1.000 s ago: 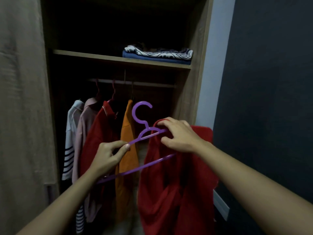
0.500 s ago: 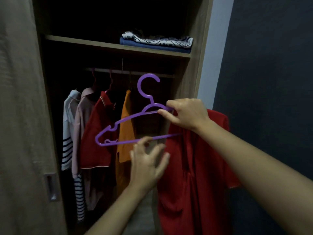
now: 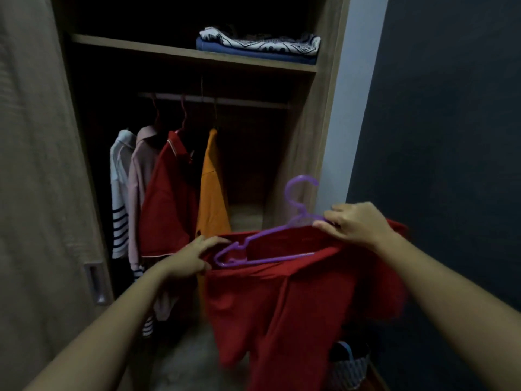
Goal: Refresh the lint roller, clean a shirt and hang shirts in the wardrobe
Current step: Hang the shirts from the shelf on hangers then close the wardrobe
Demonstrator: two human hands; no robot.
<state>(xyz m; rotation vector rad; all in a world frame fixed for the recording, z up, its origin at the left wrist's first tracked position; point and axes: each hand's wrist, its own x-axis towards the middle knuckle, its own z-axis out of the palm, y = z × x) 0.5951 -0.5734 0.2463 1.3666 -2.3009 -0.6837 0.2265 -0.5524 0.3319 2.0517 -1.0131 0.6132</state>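
Observation:
A red shirt (image 3: 282,300) hangs in front of the open wardrobe, spread between both my hands. My right hand (image 3: 355,225) pinches the shoulder of a purple plastic hanger (image 3: 262,235) together with the shirt's top right. The hanger's left arm sits inside the shirt's opening; its hook points up. My left hand (image 3: 194,255) grips the shirt's left upper edge beside the hanger's left tip. Behind, the wardrobe rail (image 3: 239,101) carries several hung shirts: striped white, pink, red (image 3: 166,198) and orange (image 3: 212,193).
The sliding wardrobe door (image 3: 42,193) stands at the left with a recessed handle (image 3: 94,282). Folded clothes (image 3: 259,46) lie on the upper shelf. A dark wall (image 3: 451,136) closes the right side. A woven basket (image 3: 348,368) sits on the floor at the lower right.
The hanger and red shirt came down and to the right. My left hand, free half a second ago, now holds the shirt's left edge, and the shirt is spread around the hanger's left arm.

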